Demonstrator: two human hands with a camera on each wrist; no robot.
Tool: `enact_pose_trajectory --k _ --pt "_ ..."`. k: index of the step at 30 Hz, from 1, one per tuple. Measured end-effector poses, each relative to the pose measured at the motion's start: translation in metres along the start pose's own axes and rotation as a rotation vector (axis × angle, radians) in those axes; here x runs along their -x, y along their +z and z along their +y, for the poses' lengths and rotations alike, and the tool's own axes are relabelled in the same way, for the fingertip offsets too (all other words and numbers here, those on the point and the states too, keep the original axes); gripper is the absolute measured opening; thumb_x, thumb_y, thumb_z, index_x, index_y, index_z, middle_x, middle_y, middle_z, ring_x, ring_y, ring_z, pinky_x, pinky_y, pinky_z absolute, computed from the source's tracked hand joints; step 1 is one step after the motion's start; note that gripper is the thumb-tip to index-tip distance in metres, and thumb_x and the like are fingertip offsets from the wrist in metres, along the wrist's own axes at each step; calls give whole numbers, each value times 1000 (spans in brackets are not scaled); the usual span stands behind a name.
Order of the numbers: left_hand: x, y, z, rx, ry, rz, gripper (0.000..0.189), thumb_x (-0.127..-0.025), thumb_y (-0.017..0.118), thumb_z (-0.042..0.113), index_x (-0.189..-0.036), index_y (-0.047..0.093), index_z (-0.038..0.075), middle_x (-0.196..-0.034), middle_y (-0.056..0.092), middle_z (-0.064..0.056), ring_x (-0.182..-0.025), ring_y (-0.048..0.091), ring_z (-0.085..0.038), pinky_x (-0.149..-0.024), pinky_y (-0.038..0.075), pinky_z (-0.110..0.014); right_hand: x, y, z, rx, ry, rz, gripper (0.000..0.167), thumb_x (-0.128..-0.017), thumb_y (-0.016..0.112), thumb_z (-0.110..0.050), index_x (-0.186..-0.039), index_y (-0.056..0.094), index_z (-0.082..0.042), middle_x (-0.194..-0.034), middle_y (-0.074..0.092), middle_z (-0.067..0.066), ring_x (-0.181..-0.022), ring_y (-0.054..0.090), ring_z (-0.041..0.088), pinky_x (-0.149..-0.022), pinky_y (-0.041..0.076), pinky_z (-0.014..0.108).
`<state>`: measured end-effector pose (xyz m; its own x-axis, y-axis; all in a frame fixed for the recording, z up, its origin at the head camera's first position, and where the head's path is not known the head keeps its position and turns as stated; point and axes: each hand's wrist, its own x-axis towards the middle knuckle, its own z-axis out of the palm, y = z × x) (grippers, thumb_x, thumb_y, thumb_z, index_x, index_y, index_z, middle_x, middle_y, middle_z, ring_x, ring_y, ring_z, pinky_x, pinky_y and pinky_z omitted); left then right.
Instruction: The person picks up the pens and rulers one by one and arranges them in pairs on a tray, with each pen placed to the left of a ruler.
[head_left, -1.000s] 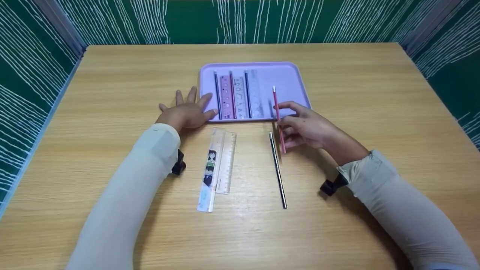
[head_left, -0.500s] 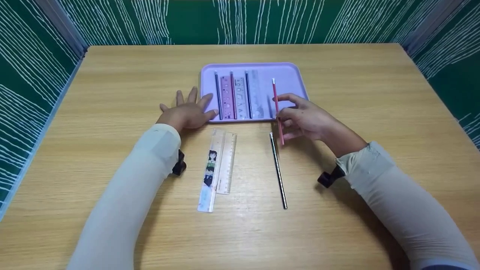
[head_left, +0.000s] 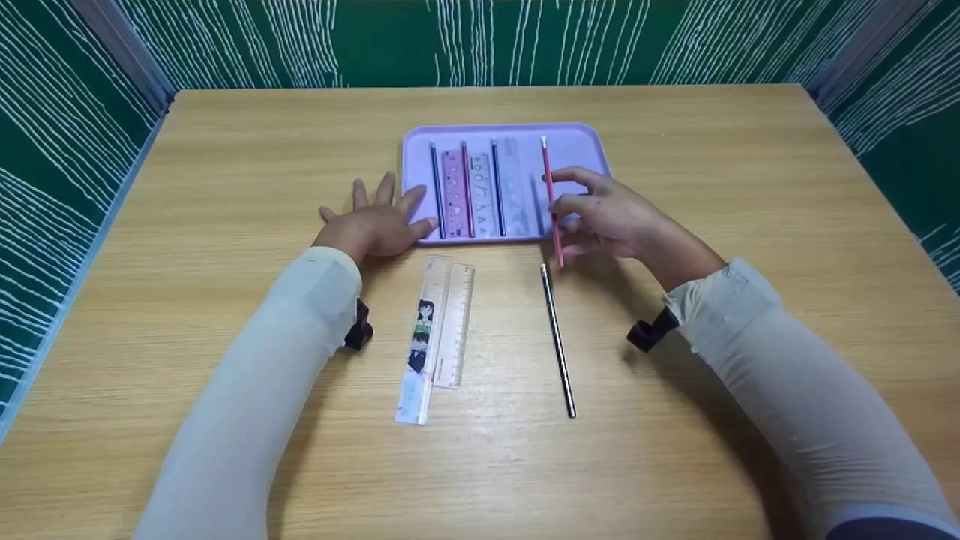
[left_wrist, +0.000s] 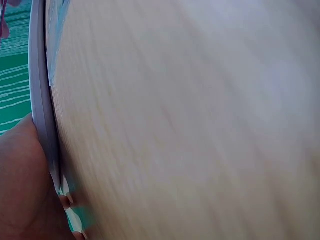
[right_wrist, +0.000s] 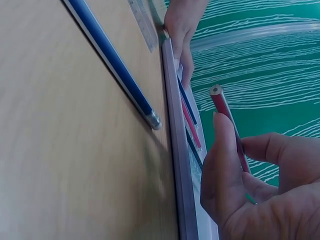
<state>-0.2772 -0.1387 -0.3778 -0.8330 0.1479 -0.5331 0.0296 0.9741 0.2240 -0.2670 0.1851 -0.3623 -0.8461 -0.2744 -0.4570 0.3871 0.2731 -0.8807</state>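
Red pencil is clamped between the thumb and fingers of the right hand, raised over the right half of the near rim of the purple tray. Its slim shaft has a pale far tip; the right wrist view shows a flat near end with a dark core. Nearest the person, on the table, a picture ruler printed with two cartoon figures lies alongside a clear ruler; scale characters are too small to read. To their right lies a dark pencil. Farther out, the left hand holds nothing, fingers spread apart, thumb and forefinger at the tray's left side. Inside the tray, three pencils alternate with a pink stencil, a clear stencil and a translucent strip. Beyond stands a green wall with white lines.
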Motion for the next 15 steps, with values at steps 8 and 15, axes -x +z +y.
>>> enact_pose_trajectory --k 8,15 --pt "1 -1 0 -4 1 1 77 -97 25 78 -159 -11 50 -168 -30 0 -151 -31 -46 -105 -13 -87 -9 -5 -8 36 18 30 56 -104 57 -19 -155 40 -34 -140 46 12 -106 60 24 -80 64 36" --pt "1 0 0 -12 4 5 77 -97 24 78 -159 -11 50 -169 -29 -1 -151 -30 -46 -105 -12 -87 -19 -8 -11 26 39 41 57 -104 58 -21 -155 39 -36 -139 46 11 -113 57 26 -83 63 36"
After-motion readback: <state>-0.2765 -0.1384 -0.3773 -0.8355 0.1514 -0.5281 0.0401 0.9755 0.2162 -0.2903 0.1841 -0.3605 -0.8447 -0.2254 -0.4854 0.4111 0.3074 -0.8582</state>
